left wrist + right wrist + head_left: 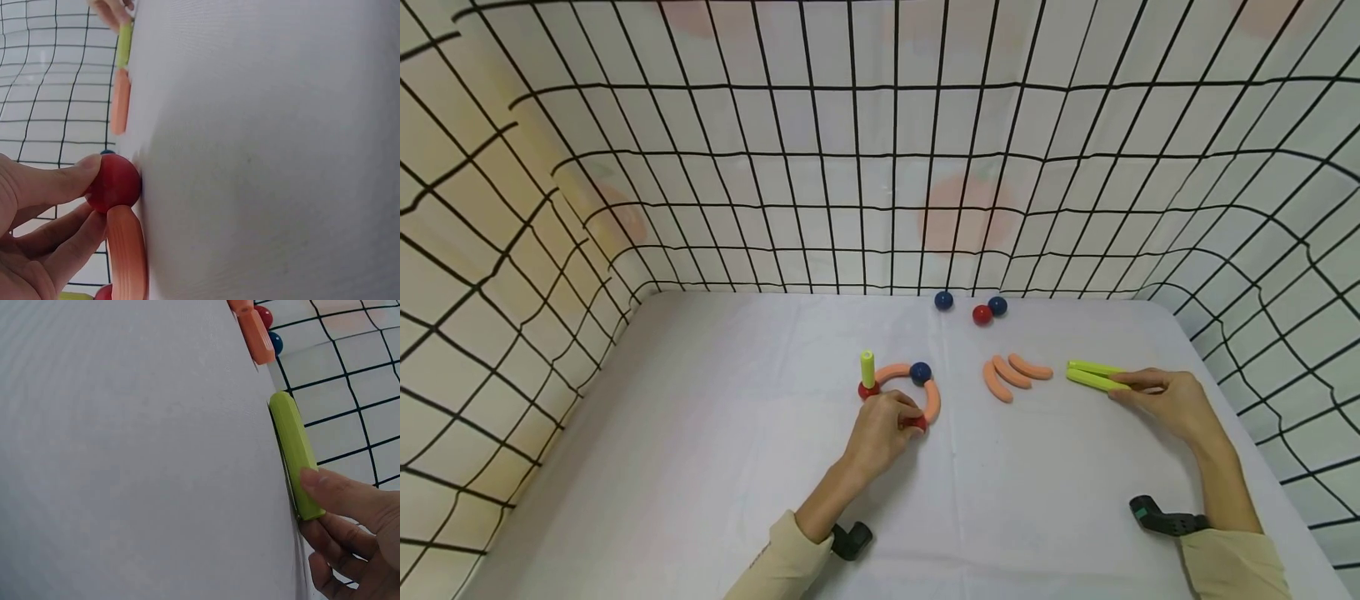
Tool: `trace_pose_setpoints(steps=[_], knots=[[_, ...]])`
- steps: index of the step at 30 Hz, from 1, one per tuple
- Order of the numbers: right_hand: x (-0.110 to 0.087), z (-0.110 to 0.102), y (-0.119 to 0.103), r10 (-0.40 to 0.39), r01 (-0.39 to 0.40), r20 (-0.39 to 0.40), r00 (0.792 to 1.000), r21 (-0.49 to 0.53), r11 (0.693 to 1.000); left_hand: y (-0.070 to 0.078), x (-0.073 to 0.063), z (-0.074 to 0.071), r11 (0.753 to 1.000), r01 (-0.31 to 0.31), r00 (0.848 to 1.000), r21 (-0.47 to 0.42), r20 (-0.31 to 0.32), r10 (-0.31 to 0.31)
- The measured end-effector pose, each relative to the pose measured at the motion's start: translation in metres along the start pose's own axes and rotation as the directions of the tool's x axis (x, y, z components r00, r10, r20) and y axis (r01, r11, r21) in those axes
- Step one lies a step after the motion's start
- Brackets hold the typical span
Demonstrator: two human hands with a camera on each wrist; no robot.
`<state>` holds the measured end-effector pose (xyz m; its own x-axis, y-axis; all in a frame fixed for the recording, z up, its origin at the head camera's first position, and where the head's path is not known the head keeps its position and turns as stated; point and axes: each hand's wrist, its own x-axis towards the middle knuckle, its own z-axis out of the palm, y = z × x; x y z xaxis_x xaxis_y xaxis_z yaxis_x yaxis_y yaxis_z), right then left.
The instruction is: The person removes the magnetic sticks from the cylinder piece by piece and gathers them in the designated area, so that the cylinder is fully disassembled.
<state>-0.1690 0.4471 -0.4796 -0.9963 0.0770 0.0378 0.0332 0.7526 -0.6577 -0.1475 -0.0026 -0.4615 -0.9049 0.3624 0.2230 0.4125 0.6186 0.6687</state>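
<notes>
My left hand (880, 425) pinches a red ball (114, 183) between thumb and fingers. One end of a curved orange stick (127, 250) meets that ball. The ball sits at the near corner of a rounded outline with curved orange sticks (932, 402) and a blue ball (921, 372); my hand hides part of it. At the outline's left, a light-green stick (868, 369) stands upright on another red ball (867, 390). Off to the right, my right hand (1168, 404) grips the near ends of two light-green sticks (1092, 380) lying side by side on the table.
Several loose curved orange sticks (1011, 372) lie between the hands. Near the back edge are a blue ball (943, 301), then a red ball (982, 315) touching another blue ball (997, 306). Black wire mesh (895, 155) surrounds the white table (700, 400) at the back and sides.
</notes>
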Motion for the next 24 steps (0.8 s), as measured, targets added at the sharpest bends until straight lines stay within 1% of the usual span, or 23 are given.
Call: trace_pose_setpoints(steps=[5, 7, 9, 11, 12, 14, 16, 17, 19, 21, 22, 24], knots=[[0.0, 0.001, -0.003, -0.039, 0.038, -0.026, 0.999, -0.045, 0.998, 0.001, -0.001, -0.001, 1.0, 0.006, 1.0, 0.0, 0.008, -0.006], [0.0, 0.001, -0.007, -0.039, 0.036, -0.032, 0.999, -0.076, 0.996, 0.002, -0.001, -0.002, 1.0, 0.01, 1.0, -0.006, 0.011, -0.01], [0.0, 0.002, -0.012, -0.026, 0.023, -0.037, 0.999, -0.098, 0.995, 0.003, -0.002, -0.005, 1.0, -0.002, 1.0, -0.018, 0.014, 0.002], [-0.001, 0.001, -0.018, -0.008, 0.004, -0.043, 0.999, -0.096, 0.995, 0.004, -0.004, -0.011, 0.999, -0.017, 1.0, -0.047, 0.025, 0.018], [-0.002, 0.001, -0.022, -0.002, -0.003, -0.049, 0.999, -0.099, 0.995, 0.004, -0.005, -0.016, 0.997, -0.029, 0.999, -0.076, 0.037, 0.032], [-0.003, 0.001, -0.032, -0.018, 0.012, -0.067, 0.998, -0.095, 0.995, 0.002, -0.009, -0.027, 0.99, -0.038, 0.996, -0.132, 0.075, 0.048], [-0.004, 0.003, -0.046, -0.058, 0.051, -0.088, 0.994, -0.086, 0.995, -0.002, -0.013, -0.04, 0.985, -0.013, 0.991, -0.175, 0.125, 0.035], [-0.004, 0.005, -0.053, -0.086, 0.079, -0.096, 0.992, -0.078, 0.994, -0.006, -0.015, -0.047, 0.984, 0.006, 0.989, -0.179, 0.146, 0.021], [-0.006, 0.013, -0.072, -0.147, 0.142, -0.093, 0.985, -0.058, 0.988, -0.016, -0.016, -0.06, 0.986, 0.061, 0.985, -0.154, 0.167, -0.035], [-0.007, 0.025, -0.093, -0.2, 0.199, -0.048, 0.979, -0.019, 0.98, -0.028, -0.015, -0.069, 0.987, 0.119, 0.984, -0.111, 0.143, -0.102], [-0.008, 0.034, -0.103, -0.221, 0.221, -0.013, 0.975, 0.008, 0.975, -0.035, -0.014, -0.072, 0.985, 0.147, 0.984, -0.093, 0.119, -0.136], [-0.009, 0.053, -0.124, -0.255, 0.251, 0.071, 0.964, 0.059, 0.966, -0.046, -0.01, -0.076, 0.974, 0.201, 0.978, -0.104, 0.075, -0.193]])
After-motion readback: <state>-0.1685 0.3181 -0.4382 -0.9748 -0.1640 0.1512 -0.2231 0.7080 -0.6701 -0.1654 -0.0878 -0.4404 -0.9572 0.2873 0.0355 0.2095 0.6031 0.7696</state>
